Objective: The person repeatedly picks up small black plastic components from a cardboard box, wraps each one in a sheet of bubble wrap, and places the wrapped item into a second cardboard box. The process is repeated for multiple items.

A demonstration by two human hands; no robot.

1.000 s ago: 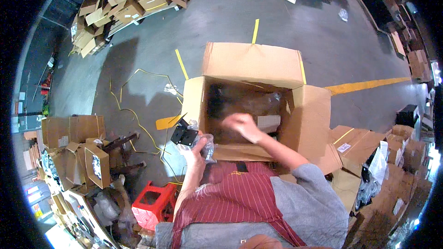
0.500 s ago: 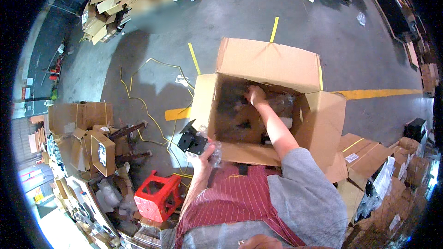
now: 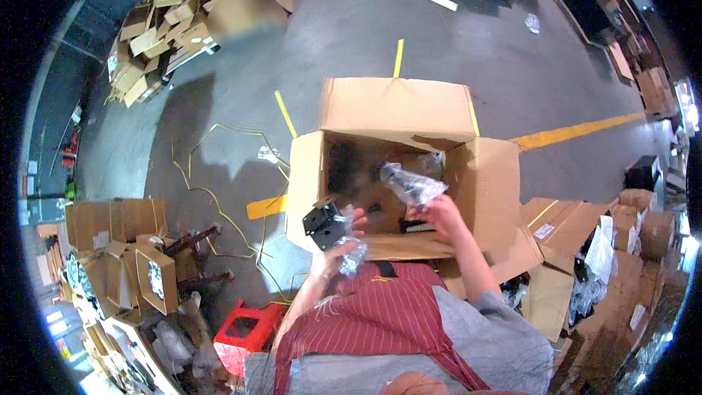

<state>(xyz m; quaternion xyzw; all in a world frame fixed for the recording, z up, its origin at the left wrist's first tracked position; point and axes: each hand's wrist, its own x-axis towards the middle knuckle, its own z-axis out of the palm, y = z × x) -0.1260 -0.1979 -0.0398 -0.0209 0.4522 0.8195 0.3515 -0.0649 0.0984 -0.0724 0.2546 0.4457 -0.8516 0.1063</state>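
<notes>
While left hand [image 3: 338, 252] grips black bracket [image 3: 325, 224], right hand [image 3: 439, 216] lifts bagged part [image 3: 409, 183].

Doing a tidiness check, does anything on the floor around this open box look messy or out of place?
Yes. Yellow strapping lies in loose loops on the floor left of the cardboard box, and flattened cartons are heaped untidily beyond.

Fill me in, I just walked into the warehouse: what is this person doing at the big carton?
A person stands over an open cardboard carton on the concrete floor. Their right hand lifts a clear plastic-wrapped dark part above the carton's opening, while the left hand holds a black metal bracket with some crumpled clear wrap at the carton's near left corner. More dark parts lie inside. Flattened cardboard, yellow strapping and a red stool lie around.
</notes>
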